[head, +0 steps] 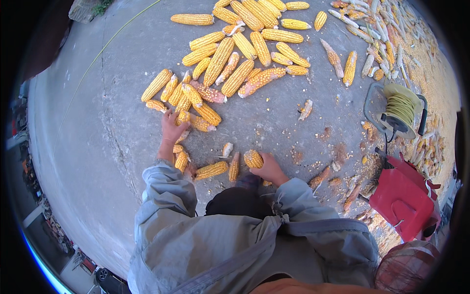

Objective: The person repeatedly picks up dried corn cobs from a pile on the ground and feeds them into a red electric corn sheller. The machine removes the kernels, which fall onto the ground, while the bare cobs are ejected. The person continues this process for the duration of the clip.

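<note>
In my right hand (pixel 272 169), held low in front of my body, is a yellow ear of corn (pixel 253 158), its far end pointing left. My left hand (pixel 173 128) reaches forward to the near left edge of the corn pile, thumb and fingers around another ear of corn (pixel 183 117). Beside that hand lie a partly bare ear (pixel 201 124) and a full yellow ear (pixel 208 114). Between my hands, a yellow ear (pixel 212 170), a narrow pointed ear (pixel 234 167) and a pale cob piece (pixel 227 149) rest on the concrete.
A larger group of husked ears (pixel 238 77) spreads ahead on the concrete floor (pixel 121 73). To the right stand a cable reel (pixel 400 106) and a red machine (pixel 404 200), near loose kernels (pixel 433 70) and stripped cobs (pixel 382 29). A thin cable (pixel 86 71) curves along the left.
</note>
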Demonstrator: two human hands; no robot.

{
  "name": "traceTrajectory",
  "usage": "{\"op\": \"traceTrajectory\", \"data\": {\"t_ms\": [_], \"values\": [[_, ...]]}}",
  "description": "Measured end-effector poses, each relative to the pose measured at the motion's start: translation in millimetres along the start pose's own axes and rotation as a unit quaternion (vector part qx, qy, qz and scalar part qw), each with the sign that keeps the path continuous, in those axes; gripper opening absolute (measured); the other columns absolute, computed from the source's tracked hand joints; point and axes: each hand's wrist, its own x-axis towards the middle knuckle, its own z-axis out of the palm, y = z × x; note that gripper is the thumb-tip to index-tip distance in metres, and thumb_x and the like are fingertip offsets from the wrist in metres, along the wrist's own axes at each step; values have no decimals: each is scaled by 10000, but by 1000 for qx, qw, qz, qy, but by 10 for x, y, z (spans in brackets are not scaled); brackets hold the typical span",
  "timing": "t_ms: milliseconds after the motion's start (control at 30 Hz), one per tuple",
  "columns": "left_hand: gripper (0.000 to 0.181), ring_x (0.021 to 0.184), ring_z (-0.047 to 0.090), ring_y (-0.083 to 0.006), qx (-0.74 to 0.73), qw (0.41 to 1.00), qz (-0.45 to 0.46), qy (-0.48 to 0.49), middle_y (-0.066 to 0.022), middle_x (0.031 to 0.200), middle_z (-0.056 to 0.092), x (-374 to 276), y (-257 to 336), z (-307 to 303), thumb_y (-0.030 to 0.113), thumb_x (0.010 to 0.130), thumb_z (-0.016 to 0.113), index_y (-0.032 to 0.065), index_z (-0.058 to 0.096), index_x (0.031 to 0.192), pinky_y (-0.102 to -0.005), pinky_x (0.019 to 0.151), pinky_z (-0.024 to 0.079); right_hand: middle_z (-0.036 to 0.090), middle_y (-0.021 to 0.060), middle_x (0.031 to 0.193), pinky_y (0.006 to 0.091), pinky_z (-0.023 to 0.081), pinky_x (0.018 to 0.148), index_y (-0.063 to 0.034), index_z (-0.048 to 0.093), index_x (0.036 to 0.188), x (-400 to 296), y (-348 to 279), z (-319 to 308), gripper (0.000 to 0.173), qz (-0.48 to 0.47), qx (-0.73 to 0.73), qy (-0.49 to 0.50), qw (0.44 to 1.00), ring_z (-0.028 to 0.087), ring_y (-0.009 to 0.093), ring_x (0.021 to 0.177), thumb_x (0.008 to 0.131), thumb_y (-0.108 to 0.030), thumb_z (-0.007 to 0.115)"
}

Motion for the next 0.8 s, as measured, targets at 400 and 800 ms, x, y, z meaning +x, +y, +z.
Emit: {"op": "traceTrajectory", "data": {"t_ms": [400,800], "values": [[584,1114,417,-354,-61,984,70,-152,-198,1205,412,-103,4,361,267,669,800,-28,572,1119,-443,953,367,564,107,1009,344,495,678,-32,423,1225,-1079,-43,-817,520,-4,586,158,795,583,191,874,840,-306,640],[608,831,592,-307,-190,959,-22,-209,-195,944,607,-803,1275,559,298,701,734,-84,551,1138,-403,748,485,515,174,1202,431,529,810,0,387,1242,-3918,143,-3053,486,-490,598,439,458,577,279,1037,962,-398,403]]}}
